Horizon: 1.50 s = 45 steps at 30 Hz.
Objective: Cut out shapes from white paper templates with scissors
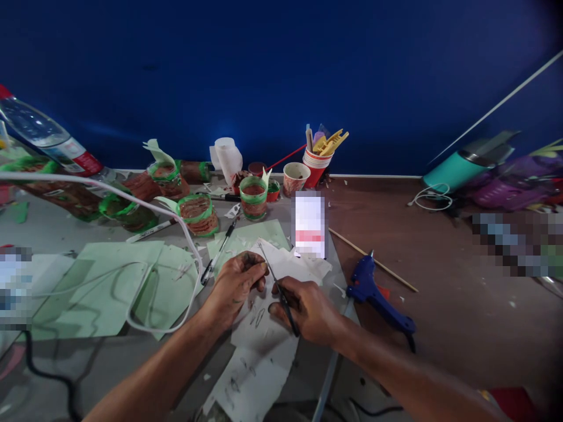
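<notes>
My right hand grips a pair of scissors with slim blades and dark handles, the tips pointing up and away. Close to the blades, the fingers of my left hand are pinched together. Whatever they hold is too small to make out. Beneath both hands lies white paper with small dark pencil-like marks. A pixelated phone-like screen is just beyond, near crumpled paper. To the right of my right hand rests a blue glue gun.
Green paper sheets and a looping white cable spread on the left. Brown-and-green jars, paper cups and a tilted bottle line the back. A wooden stick and a teal tumbler are rightward.
</notes>
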Each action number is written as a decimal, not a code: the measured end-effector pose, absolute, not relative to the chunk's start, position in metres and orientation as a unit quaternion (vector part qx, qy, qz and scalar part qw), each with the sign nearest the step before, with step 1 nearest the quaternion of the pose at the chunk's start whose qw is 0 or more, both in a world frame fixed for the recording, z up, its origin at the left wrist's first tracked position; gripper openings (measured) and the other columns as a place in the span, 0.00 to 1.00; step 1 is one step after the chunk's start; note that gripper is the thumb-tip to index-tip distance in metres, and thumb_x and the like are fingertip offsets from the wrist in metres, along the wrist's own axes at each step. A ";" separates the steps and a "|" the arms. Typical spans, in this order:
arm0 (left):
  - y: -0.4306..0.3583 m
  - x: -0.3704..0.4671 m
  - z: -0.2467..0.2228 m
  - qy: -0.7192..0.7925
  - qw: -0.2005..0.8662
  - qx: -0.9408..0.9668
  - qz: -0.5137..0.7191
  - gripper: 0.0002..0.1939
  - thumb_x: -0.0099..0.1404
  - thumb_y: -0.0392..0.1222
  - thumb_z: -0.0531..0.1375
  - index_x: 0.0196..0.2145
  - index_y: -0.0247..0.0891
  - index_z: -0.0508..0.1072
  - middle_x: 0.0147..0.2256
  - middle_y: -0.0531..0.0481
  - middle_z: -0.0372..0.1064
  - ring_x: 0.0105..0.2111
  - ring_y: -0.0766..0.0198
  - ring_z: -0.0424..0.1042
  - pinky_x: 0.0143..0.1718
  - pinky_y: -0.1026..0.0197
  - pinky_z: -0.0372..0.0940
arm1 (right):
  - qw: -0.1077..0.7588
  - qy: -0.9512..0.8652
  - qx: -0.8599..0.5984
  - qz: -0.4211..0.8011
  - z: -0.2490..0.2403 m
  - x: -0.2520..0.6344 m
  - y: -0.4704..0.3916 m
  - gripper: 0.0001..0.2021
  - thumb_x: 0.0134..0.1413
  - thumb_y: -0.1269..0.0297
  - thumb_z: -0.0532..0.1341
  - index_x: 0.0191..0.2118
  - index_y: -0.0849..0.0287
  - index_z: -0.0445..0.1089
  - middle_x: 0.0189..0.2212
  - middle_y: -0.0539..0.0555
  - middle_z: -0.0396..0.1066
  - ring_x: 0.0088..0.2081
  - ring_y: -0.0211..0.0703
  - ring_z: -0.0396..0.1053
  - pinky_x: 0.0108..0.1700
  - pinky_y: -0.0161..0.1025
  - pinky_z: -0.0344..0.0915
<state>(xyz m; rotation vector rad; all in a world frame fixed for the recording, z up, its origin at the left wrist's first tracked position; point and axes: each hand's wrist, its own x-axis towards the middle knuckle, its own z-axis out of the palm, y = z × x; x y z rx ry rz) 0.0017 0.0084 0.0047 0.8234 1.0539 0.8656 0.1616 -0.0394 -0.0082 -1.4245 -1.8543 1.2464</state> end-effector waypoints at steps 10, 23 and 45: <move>0.008 0.000 0.005 0.468 0.667 0.411 0.409 0.06 0.52 0.37 0.61 0.28 0.35 0.67 0.20 0.58 0.62 0.18 0.74 0.62 0.20 0.70 0.55 | 0.257 -0.693 -0.513 0.436 -0.012 0.162 -0.040 0.09 0.51 0.59 0.59 0.31 0.60 0.64 0.17 0.42 0.52 0.21 0.31 0.49 0.22 0.28 0.48; 0.011 0.003 0.008 0.498 0.608 0.432 0.443 0.11 0.55 0.39 0.59 0.33 0.38 0.59 0.19 0.60 0.61 0.18 0.73 0.61 0.21 0.69 0.54 | 0.259 -0.698 -0.505 0.437 -0.014 0.163 -0.039 0.10 0.52 0.58 0.59 0.32 0.61 0.64 0.17 0.42 0.52 0.21 0.31 0.48 0.21 0.29 0.48; 0.006 0.007 0.002 0.443 0.708 0.369 0.408 0.10 0.54 0.44 0.62 0.25 0.35 0.66 0.19 0.56 0.63 0.18 0.72 0.62 0.22 0.67 0.59 | 0.274 -0.692 -0.514 0.427 -0.011 0.162 -0.038 0.08 0.50 0.61 0.59 0.28 0.59 0.61 0.17 0.42 0.51 0.20 0.31 0.48 0.21 0.28 0.47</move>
